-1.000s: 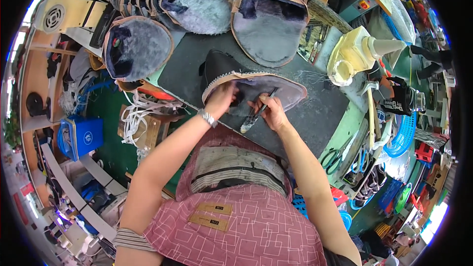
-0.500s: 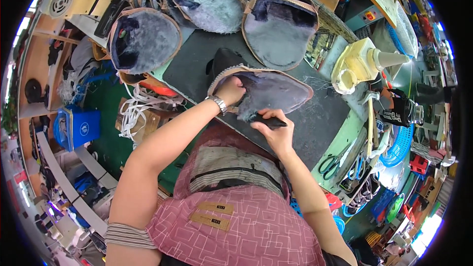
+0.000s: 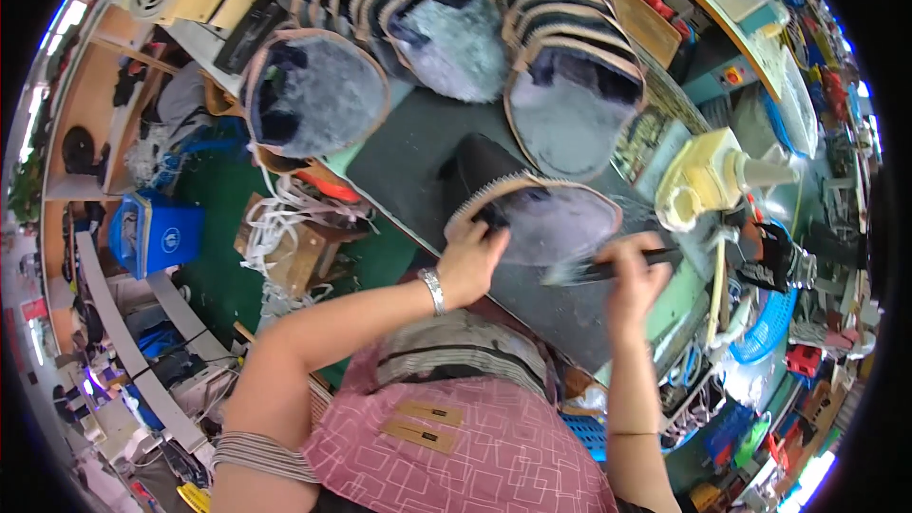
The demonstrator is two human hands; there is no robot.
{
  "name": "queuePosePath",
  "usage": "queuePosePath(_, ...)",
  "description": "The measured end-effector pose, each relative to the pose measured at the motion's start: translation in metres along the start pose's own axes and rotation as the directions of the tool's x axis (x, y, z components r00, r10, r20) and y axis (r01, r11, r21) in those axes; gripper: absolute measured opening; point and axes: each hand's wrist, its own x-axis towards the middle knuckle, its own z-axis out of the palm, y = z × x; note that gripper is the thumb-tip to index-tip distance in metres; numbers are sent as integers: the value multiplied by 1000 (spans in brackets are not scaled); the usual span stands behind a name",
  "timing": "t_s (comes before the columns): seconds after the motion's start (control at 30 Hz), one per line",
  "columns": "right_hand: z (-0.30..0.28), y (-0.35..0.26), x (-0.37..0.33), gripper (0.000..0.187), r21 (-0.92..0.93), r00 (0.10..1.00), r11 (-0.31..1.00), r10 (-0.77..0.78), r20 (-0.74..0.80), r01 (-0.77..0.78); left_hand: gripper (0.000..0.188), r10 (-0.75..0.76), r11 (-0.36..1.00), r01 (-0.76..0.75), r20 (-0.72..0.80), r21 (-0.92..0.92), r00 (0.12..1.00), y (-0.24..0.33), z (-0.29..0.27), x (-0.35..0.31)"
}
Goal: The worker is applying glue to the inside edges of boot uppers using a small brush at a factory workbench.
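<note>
Grey-fur-lined black shoe upper point(image 3: 559, 224); on flat black work board point(image 3: 401, 147).
Left hand point(image 3: 471, 264) at board's near edge, gripping the upper's rim; right hand point(image 3: 635, 285) above board's right side, closed round slim dark pale-tipped tool point(image 3: 597, 273), blurred.

Workshop | black-topped workbench point(image 3: 408, 152) | rows of fur-lined pieces point(image 3: 456, 47) | hammer point(image 3: 716, 290)

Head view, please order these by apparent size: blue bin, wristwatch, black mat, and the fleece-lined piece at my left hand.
Largest to smallest:
1. Black mat
2. Fleece-lined piece
3. Blue bin
4. Wristwatch
</note>
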Motion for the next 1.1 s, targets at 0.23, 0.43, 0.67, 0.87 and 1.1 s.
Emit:
queuePosePath(0.23,13,-13,164,38,-834,877,382,-427,223,398,45,-121,969,218,-554,113,824,-5,-64,50)
queuePosePath(0.43,13,9,239,13,-928,926,-100,-89,367,358,30,-306,922,383,-505,54,807,-84,-128,47)
queuePosePath(0.67,63,58,256,11,-825,700,-175,-453,552,537,45,-158,521,787,-868,332,471,-299,-204,-7)
queuePosePath(0.87,43,-10,211,16,-741,709,-140,-222,670,657,59,-357,264,901,-833,345,423,-382,-184,13)
queuePosePath(1.1,34,21,90,14,-805,819,181,-240,521,565,35,398,788,-485,-286,-379,872,-73,-73,47)
